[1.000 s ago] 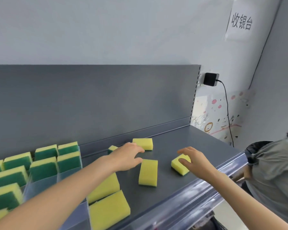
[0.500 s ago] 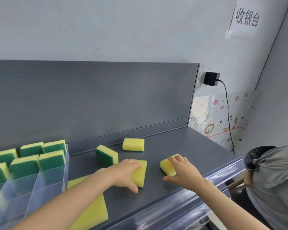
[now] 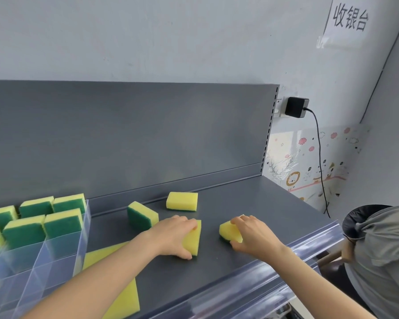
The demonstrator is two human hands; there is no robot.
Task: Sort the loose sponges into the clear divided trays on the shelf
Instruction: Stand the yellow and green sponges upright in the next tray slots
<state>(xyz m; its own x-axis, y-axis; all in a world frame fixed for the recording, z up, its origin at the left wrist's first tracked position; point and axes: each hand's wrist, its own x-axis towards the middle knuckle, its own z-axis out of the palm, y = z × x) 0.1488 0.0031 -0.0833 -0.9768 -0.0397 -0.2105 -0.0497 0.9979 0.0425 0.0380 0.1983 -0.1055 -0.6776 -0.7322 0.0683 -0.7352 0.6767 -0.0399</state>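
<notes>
In the head view, the left hand is clasping a rectangular yellow foam sponge lying on the grey metal shelf. The right hand is gripping a second yellow-and-green sponge just beside it. Both are likely handling light and squashy, so pinching across the short sides should suit.

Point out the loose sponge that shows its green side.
In the head view, the green-faced sponge sits on the shelf left of centre, between the clear tray and the back yellow sponge, just beyond the left hand.
</notes>
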